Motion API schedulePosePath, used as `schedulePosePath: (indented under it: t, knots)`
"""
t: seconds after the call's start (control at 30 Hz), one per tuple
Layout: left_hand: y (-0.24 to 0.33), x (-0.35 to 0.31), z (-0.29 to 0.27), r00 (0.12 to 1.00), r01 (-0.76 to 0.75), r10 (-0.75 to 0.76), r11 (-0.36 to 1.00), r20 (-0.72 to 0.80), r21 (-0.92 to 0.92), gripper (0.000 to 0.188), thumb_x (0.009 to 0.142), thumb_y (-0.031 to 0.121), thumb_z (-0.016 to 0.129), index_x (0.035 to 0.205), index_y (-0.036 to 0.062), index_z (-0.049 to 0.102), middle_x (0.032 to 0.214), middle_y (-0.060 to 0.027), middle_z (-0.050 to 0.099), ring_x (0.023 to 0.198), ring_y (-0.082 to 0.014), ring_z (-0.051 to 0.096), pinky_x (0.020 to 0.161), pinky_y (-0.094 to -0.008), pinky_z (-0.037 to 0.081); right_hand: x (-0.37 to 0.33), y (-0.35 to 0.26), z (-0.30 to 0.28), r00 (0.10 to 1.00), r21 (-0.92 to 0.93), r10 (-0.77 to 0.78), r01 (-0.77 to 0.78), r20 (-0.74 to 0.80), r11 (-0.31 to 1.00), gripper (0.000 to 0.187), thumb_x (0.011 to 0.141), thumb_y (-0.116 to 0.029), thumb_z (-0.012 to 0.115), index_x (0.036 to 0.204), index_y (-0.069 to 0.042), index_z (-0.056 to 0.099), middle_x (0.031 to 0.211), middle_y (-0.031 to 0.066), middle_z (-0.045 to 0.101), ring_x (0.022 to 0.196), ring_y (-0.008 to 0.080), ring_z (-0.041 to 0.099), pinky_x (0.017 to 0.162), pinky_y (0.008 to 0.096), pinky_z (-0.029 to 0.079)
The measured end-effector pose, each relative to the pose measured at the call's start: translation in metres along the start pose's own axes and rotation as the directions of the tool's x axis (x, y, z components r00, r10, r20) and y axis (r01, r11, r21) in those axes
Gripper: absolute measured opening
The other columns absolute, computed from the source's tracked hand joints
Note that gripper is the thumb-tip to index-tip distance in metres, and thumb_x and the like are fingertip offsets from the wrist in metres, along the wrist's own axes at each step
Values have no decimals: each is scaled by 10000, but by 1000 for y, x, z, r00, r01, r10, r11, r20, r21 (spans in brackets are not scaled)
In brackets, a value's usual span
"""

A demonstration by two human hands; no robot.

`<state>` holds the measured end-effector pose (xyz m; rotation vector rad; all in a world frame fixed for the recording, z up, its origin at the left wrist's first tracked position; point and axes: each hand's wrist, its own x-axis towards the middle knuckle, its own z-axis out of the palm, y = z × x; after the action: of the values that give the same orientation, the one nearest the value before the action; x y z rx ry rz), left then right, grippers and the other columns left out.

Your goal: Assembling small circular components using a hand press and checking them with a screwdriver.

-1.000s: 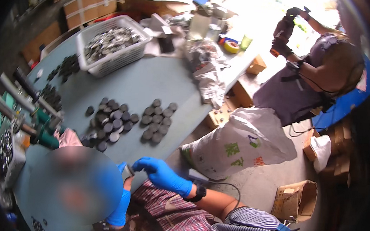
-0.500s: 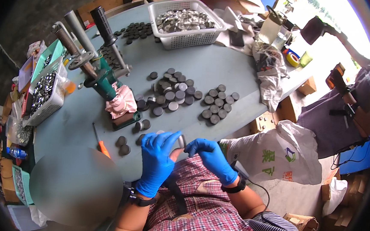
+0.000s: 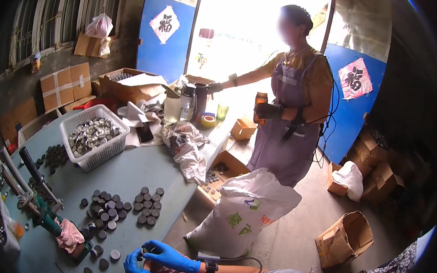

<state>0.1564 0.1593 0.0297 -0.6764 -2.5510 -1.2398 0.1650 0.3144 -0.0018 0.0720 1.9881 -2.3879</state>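
At the table's near edge, my left hand (image 3: pixel 135 267) and my right hand (image 3: pixel 173 258), both in blue gloves, meet with curled fingers. A sliver of a small dark disc (image 3: pixel 142 252) shows between their fingertips; the fingers hide most of it. Beyond them lie a loose pile of dark grey round caps (image 3: pixel 106 211) and a tidier cluster of the same caps (image 3: pixel 148 205). A single light-faced cap (image 3: pixel 115 255) rests nearer my hands. On the left stands a green hand press (image 3: pixel 48 221) with a pink cloth (image 3: pixel 69 236) round its lower part.
A white basket (image 3: pixel 95 164) of silvery caps stands at the back. Across the table a person in an apron (image 3: pixel 293 116) holds a brown jar (image 3: pixel 260 106) and reaches to a dark flask (image 3: pixel 200 101). A white sack (image 3: pixel 246 214) and an open carton (image 3: pixel 345 242) stand on the floor.
The view has swung up and to the right, so the doorway and the co-worker show fully. My hands now appear lower in view and closer together, with the disc mostly hidden.
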Motion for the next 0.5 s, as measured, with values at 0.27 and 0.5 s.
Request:
schedulePosePath:
  t: [0.27,0.5]
  knots:
    - [-37,5,19,970,243,-214,877,115,-415,411,815,-130,510,1190,-7,625,1097,-144,661,994,-234,638,872,-341,507,24,18,-2,992,43,120,-119,-31,992,376,923,-199,698,1222,-20,559,1112,48,625,1050,111,572,941,275,466]
    - [-44,11,20,974,226,-205,850,97,-476,374,830,-157,509,1162,-26,622,1110,-109,675,986,-187,631,891,-318,499,34,8,4,991,-77,128,-126,29,989,368,928,-187,689,1220,-3,562,1111,48,636,1048,106,571,956,272,465]
